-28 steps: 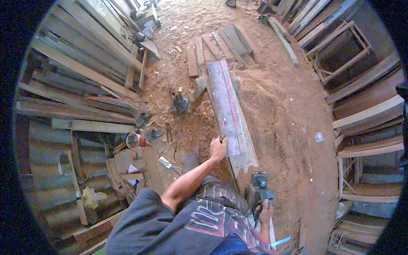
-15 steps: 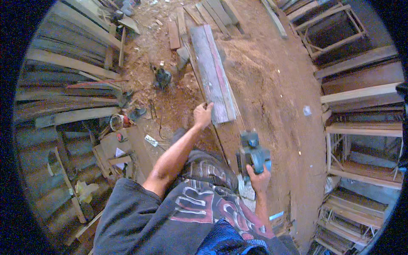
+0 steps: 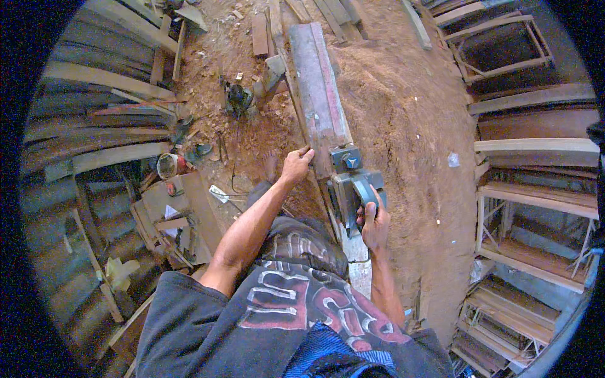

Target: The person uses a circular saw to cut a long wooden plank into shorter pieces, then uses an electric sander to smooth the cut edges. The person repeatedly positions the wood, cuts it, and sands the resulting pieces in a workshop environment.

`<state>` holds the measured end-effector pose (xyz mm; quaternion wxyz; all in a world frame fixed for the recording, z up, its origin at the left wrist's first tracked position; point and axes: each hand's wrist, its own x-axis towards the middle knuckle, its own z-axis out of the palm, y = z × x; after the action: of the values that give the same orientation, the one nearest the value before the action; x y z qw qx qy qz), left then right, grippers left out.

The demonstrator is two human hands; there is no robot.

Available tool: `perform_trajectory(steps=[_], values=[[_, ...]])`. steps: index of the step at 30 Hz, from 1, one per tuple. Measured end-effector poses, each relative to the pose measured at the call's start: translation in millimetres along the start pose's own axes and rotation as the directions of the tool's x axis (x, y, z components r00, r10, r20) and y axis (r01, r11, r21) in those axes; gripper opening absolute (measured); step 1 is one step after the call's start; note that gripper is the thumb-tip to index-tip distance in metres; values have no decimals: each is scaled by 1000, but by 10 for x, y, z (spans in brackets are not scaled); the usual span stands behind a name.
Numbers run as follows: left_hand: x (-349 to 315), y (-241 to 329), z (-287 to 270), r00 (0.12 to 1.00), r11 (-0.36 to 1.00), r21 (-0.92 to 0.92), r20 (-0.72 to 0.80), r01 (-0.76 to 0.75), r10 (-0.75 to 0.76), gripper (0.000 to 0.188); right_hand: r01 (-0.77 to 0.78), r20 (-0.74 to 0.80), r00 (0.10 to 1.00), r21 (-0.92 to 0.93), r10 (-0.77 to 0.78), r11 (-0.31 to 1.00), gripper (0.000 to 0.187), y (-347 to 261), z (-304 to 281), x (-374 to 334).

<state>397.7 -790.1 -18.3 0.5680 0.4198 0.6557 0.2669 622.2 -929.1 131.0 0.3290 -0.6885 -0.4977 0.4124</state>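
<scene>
A long greyish board (image 3: 317,88) with a reddish stripe lies lengthwise ahead of me. My left hand (image 3: 297,166) is closed at its left edge, the thumb by the wood and the other fingers partly hidden. In my right hand (image 3: 374,223) is the handle of a teal electric hand planer (image 3: 345,159), gripped with wrapped fingers. The planer rests over the board's near end and hides part of it. A pale strip (image 3: 360,271) shows behind the planer, close to my shirt.
Left of the board, a dark power tool (image 3: 238,99) stands among wood chips. Sawdust (image 3: 378,94) covers the ground to the right. Stacked planks (image 3: 107,82) line the left side, wooden frames (image 3: 535,195) the right. A red-and-white container (image 3: 169,165) sits at the left.
My right hand has brought the planer left and forward, from beside the board onto its near end. My left hand stays by the board's left edge.
</scene>
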Motion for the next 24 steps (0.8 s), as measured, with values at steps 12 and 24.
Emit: perform_trajectory(steps=[12,24], values=[[8,73,-46,1000,999,-47,19,-17,18,49,86,-17,996,-28,-87,996,54,-444,402,1144],[69,-1,-16,998,997,-51,13,-53,54,50,120,-163,978,-73,-130,990,49,408,64,-378]])
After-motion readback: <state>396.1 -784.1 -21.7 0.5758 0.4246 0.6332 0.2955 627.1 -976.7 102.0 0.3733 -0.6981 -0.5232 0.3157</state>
